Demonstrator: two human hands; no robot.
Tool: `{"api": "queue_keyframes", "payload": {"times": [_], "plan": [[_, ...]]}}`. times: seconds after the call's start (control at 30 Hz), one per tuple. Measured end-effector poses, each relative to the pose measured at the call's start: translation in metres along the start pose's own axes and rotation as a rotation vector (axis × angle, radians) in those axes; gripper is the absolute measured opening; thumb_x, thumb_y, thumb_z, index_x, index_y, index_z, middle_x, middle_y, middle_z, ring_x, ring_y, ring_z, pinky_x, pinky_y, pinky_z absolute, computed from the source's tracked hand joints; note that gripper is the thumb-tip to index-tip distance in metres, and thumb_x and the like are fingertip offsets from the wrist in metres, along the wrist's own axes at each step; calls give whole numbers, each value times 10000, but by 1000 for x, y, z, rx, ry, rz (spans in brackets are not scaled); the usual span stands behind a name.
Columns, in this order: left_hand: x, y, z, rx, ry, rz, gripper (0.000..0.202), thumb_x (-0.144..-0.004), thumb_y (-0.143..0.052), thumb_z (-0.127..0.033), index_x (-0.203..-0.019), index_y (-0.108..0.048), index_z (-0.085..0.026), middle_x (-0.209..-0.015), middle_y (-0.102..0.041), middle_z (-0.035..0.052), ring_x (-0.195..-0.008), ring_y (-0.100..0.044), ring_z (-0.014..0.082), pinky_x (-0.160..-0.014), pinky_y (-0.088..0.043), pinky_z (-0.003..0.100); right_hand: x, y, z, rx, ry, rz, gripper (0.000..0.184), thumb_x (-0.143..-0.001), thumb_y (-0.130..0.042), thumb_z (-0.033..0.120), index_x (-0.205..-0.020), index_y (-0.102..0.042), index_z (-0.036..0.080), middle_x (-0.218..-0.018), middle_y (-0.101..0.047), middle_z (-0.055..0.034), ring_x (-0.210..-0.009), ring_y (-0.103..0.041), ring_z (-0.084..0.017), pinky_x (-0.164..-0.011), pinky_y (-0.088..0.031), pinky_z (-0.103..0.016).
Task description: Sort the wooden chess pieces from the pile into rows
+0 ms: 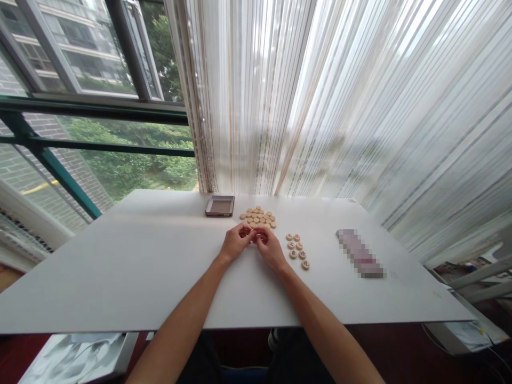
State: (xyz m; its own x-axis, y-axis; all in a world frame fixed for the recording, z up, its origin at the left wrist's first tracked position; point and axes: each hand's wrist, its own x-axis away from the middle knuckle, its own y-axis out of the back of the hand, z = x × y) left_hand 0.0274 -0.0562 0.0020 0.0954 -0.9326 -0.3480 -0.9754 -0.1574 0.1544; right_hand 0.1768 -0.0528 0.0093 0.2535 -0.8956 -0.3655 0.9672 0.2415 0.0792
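My left hand (235,242) and my right hand (269,247) meet at the fingertips above the middle of the table. Fingers on both are curled in and closed; whatever they may hold between them is hidden. Just beyond the fingertips lies a loose cluster of round wooden Chinese chess pieces (262,220), pale and with no clear marks on top. To the right of my right hand, several more Chinese chess pieces (293,255) stand in two short columns, their dark and red characters facing up.
A shallow open box (220,214) sits at the table's back edge, left of the cluster. On the right lies a long pixelated pinkish object (360,253). The white table (112,266) reaches a window and a striped curtain (256,106) behind.
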Motion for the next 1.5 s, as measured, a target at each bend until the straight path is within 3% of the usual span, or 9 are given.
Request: {"api": "queue_keyframes", "payload": {"times": [0.23, 0.53, 0.9, 1.27, 1.5], "plan": [[0, 2, -3, -38, -12, 80, 329, -833, -650, -480, -902, -683, -159, -776, -729, 54, -640, -680, 173, -591, -564, 262, -1, 1, 0, -22, -52, -58, 189, -875, -577, 334, -1005, -648, 216, -893, -721, -36, -772, -703, -186, -742, -584, -326], [1, 2, -8, -100, -50, 111, 320, -870, -596, -463, -894, -716, -167, -805, -731, 48, -601, -659, 155, -592, -553, 248, -2, 3, 1, 3, -62, -125, 254, -838, -643, 447, -911, -653, 204, -819, -728, -40, -702, -685, -187, -685, -566, -315], [0, 1, -4, -61, -15, 148, 337, -833, -671, -400, -1071, -667, -161, -852, -735, 72, -635, -682, 162, -556, -559, 248, -4, 3, -3, -60, -72, -123, 179, -881, -561, 358, -956, -634, 213, -871, -712, -35, -754, -686, -183, -707, -577, -319], [-2, 0, 1, -32, -14, 49, 298, -786, -720, -411, -956, -634, -183, -777, -710, 41, -689, -688, 173, -592, -562, 251, -2, 3, 0, 13, -11, -5, 250, -788, -595, 196, -1037, -621, 210, -928, -694, -32, -827, -686, -165, -748, -572, -284], [-1, 1, 2, -48, -26, 15, 291, -767, -725, -437, -886, -640, -185, -757, -711, 28, -678, -687, 174, -597, -552, 250, -1, 0, 5, 20, 0, 3, 239, -795, -614, 237, -1031, -625, 203, -916, -703, -39, -822, -692, -175, -751, -575, -299]]}}
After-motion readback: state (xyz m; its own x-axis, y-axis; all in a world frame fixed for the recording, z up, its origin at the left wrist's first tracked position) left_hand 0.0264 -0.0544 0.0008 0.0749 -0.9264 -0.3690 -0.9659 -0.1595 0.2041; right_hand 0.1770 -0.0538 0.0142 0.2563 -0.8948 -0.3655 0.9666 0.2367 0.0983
